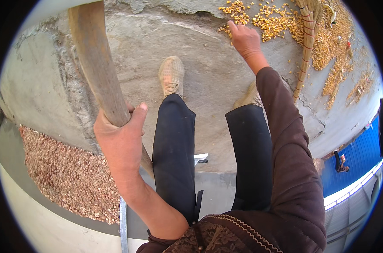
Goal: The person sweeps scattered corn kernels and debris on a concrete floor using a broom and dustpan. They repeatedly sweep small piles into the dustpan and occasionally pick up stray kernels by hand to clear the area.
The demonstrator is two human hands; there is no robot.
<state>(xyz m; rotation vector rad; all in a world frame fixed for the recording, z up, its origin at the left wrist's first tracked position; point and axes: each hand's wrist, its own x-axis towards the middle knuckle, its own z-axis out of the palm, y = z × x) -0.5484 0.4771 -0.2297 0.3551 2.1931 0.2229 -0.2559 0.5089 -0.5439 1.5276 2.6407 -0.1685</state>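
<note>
My left hand is wrapped around a thick, worn wooden pole. The pole runs up past the top left of the view, and a thinner length shows below the hand beside my leg. My right hand reaches down to the concrete floor at the edge of scattered yellow corn kernels. Its index finger points at the kernels, while the other fingers are curled and partly hidden. Whether anything is between them cannot be seen. Right of that hand, a straw broom bound with red ties lies over the kernels.
More kernels and chaff spread along the right. A large heap of corn cobs lies at the left beyond a rough concrete ledge. A metal bar stands near it. Far right, a person is near a blue wall.
</note>
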